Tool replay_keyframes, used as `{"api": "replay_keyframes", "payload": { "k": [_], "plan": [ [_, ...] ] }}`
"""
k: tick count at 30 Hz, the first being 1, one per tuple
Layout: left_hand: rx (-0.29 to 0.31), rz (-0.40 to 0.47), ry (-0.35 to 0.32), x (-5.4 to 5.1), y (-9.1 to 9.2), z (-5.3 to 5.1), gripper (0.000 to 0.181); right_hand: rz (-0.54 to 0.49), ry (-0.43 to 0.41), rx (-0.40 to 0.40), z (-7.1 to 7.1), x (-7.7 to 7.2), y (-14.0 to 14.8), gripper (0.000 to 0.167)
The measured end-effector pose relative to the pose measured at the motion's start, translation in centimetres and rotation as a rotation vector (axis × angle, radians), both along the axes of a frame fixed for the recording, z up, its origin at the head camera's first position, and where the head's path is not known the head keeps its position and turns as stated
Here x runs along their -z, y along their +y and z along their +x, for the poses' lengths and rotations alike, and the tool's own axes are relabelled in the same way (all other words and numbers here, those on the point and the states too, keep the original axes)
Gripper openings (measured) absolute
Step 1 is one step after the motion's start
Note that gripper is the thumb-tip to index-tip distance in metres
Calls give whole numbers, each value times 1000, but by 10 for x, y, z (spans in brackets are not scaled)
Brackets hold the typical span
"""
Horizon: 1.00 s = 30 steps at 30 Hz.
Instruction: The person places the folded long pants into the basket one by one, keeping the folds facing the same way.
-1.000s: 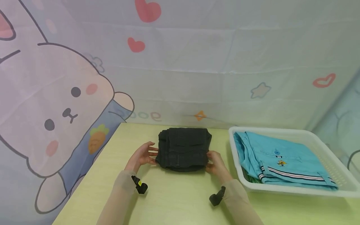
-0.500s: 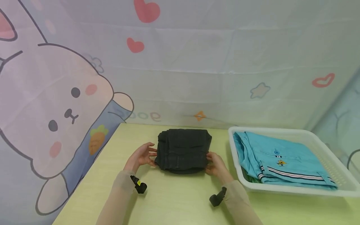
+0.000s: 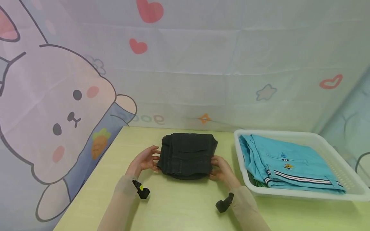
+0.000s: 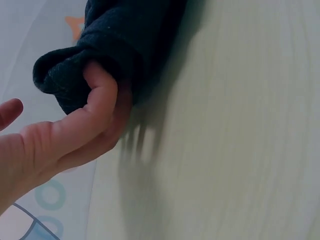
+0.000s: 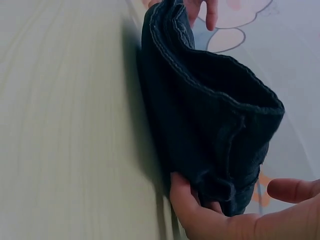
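Note:
Folded dark trousers lie as a compact bundle at the far middle of the table. My left hand is at their left side; in the left wrist view its loosely bent fingers reach into the rolled edge, with another digit apart from the cloth. On the opposite side, my right hand touches the lower right edge. The right wrist view has its fingertips under the trousers' edge, near a loop of cloth, and its thumb off the fabric.
At the right stands a white plastic basket with folded light-blue trousers inside, something green beneath them. A printed cloth backdrop hangs behind the pale wooden table. Small black cameras sit on both wrists.
The dark trousers have come slightly nearer to me and a touch to the left. Both hands stay at their sides, with only small shifts.

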State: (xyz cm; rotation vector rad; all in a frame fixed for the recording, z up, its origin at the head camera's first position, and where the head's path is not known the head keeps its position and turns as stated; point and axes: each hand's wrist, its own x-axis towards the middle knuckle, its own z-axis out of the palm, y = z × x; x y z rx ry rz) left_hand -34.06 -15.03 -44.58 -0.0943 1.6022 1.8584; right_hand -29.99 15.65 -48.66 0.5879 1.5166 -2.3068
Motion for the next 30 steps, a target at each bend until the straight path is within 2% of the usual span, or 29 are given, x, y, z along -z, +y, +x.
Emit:
{"api": "replay_keyframes", "payload": {
  "k": [5, 10, 16, 22, 30],
  "plan": [
    [18, -28, 9, -1, 0, -1, 70, 10, 21, -35, 7, -10, -1, 28],
    [13, -9, -5, 0, -1, -2, 72, 10, 42, -57, 14, -19, -3, 46],
    [4, 13, -3, 4, -4, 0, 69, 14, 37, -73, 17, -20, -2, 42],
    [43, 58, 17, 3, -5, 3, 64, 33, 51, -122, 18, -21, -1, 56],
    [58, 104, 13, 2, -8, 6, 56, -44, 113, -122, 19, -25, -1, 60]
  ]
}}
